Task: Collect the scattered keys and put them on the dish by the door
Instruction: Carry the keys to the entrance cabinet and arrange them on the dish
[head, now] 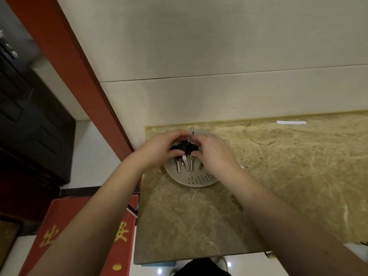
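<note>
Marble counter (199,216) beside red doorframe (79,76)

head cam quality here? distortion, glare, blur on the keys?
Head view: wide-angle bending curves the wall seam and counter edge; lighting soft and even, with glare only as small bright spots on the floor at bottom; keys over the dish readable but slightly soft, partly hidden by the left hand and right hand.

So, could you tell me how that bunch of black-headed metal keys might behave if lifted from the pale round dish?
The bunch of black-headed metal keys would likely splay and dangle, since several loose blades fan out. It probably slides easily on the pale round dish, which looks smooth and glazed.
</note>
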